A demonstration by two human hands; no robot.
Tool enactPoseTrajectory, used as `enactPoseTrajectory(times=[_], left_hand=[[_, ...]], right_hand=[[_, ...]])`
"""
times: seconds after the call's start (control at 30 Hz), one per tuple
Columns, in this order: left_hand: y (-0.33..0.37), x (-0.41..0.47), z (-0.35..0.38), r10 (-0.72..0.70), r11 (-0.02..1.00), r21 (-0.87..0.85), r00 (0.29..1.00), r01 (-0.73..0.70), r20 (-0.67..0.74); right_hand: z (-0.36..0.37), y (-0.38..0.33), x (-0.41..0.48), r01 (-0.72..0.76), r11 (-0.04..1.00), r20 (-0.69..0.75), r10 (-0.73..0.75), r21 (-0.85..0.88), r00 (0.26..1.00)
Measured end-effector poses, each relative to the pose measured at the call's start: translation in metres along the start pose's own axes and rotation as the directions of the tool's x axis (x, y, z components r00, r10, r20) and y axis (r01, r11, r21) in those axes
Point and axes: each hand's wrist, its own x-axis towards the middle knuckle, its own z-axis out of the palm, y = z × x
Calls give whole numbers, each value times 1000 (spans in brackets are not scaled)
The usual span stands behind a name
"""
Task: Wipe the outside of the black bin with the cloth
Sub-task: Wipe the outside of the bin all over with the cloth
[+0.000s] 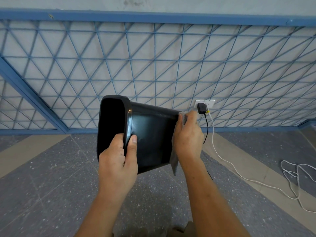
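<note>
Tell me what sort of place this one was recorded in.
Probably an indoor room or corridor of a plain institutional building: speckled terrazzo floor, a blue metal mesh frame against the pale wall, a wall socket with a charger plugged in.

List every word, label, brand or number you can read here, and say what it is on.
No text can be read.
The black bin: no label on the side in view.
The cloth: plain.
The wall socket: faint marks, too small to read.
The black plug: no print visible.
</note>
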Motion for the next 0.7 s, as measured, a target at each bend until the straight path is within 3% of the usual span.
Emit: enactPoseTrajectory(times=[0.37,0.7], left_hand=[[2,0,-6,72,997,10,997,-72,8],[-3,-2,-5,131,988,69,988,-137,76]], right_hand=[[-1,9,4,-46,999,-18,46,10,999],[-3,-36,-13,197,973,14,-200,119,980]])
